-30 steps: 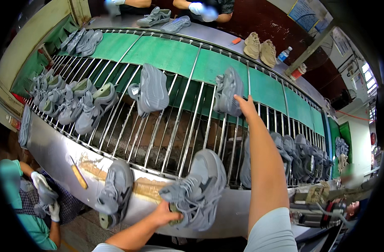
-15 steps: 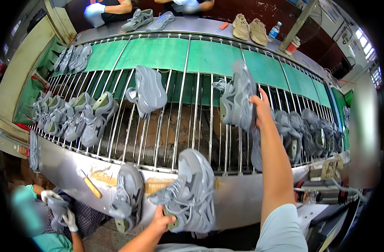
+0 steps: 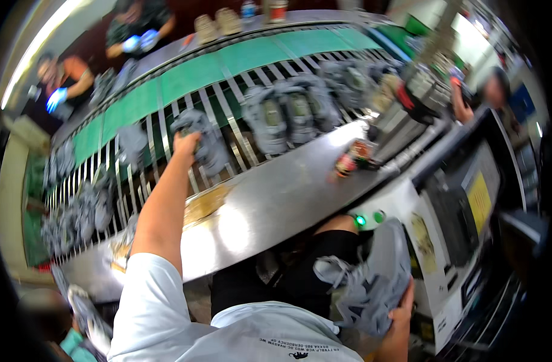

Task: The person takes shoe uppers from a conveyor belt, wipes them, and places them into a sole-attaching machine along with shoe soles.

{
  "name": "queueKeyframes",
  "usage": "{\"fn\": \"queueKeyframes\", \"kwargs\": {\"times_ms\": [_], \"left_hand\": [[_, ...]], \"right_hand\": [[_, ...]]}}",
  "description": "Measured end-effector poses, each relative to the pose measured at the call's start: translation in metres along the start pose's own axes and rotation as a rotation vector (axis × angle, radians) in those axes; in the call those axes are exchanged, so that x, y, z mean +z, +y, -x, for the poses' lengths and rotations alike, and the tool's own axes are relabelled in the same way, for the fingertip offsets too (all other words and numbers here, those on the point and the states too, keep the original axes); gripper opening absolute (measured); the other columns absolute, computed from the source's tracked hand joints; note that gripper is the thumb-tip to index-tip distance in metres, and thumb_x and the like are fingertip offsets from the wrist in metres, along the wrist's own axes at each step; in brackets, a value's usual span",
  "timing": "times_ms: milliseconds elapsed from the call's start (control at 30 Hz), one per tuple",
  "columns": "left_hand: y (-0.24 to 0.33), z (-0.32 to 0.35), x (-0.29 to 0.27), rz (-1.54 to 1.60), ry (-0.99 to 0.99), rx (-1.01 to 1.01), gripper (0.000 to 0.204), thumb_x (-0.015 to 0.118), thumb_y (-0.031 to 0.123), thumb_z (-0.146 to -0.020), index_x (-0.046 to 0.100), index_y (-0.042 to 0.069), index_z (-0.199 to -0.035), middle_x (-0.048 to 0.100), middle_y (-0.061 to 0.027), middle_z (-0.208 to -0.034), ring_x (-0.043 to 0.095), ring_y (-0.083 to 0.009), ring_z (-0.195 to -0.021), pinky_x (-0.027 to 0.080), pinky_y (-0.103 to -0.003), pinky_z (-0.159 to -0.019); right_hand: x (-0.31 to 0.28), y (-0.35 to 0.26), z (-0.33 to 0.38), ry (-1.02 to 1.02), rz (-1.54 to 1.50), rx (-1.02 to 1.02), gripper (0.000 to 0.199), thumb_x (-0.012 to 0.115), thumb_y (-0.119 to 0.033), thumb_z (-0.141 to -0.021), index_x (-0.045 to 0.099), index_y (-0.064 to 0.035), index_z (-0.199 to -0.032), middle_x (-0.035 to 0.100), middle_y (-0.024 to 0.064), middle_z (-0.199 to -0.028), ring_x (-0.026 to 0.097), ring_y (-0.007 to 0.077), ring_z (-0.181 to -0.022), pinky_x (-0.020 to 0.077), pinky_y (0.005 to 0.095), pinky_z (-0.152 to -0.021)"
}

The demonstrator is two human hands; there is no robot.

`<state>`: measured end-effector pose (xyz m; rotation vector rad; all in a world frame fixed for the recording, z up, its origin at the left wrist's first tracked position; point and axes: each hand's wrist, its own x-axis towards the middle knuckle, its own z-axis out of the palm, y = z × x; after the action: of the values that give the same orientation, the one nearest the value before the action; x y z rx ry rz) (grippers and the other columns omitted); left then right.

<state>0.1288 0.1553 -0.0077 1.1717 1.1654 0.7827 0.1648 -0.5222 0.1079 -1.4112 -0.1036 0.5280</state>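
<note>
Over the metal rods of the conveyor (image 3: 241, 136), my left hand (image 3: 186, 146) is closed on the collar end of a grey lace-up sneaker (image 3: 208, 151). Whether that shoe rests on the rods, I cannot tell. Down at the lower right, beside a white machine, my right hand (image 3: 401, 309) grips a second grey sneaker (image 3: 375, 280) from its outer side. Its laces face left and its sole is turned to the right. Motion blurs much of the picture.
More grey sneakers (image 3: 291, 114) stand on the rods to the right, others (image 3: 86, 208) to the left. A steel ledge (image 3: 276, 211) edges the conveyor. The white machine (image 3: 436, 241) with a lit green button (image 3: 360, 220) stands at right. Co-workers (image 3: 140, 30) are across the conveyor.
The view has swung to the right. My left hand has gone from the near ledge out over the rods with its sneaker. My right hand has brought its sneaker off the conveyor, beside the machine.
</note>
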Motion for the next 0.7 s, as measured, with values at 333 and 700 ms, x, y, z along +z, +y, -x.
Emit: {"fn": "queueKeyframes", "kwargs": {"times_ms": [333, 700], "left_hand": [[-0.050, 0.001, 0.032, -0.251, -0.019, 0.175, 0.072, 0.074, 0.038, -0.075, 0.047, 0.000, -0.129, 0.056, -0.0144, -0.119, 0.056, -0.0252, -0.103, 0.042, -0.037, -0.091], [-0.168, 0.225, -0.014, -0.691, -0.255, 0.676, 0.011, 0.057, 0.008, -0.083, 0.060, -0.001, -0.078, 0.056, -0.0049, -0.065, 0.047, -0.0110, -0.055, 0.039, -0.026, -0.052]], "right_hand": [[-0.216, -0.050, 0.187, 1.053, 0.088, -0.462, 0.100, 0.063, -0.009, -0.043, 0.038, -0.0091, -0.140, 0.049, 0.0201, -0.129, 0.051, 0.0329, -0.115, 0.0409, 0.0366, -0.097], [-0.414, -0.189, 0.036, 1.476, 0.701, -0.126, 0.069, 0.065, -0.018, -0.053, 0.056, -0.0007, -0.119, 0.058, 0.0191, -0.113, 0.055, 0.0283, -0.104, 0.0420, 0.0329, -0.086]]}}
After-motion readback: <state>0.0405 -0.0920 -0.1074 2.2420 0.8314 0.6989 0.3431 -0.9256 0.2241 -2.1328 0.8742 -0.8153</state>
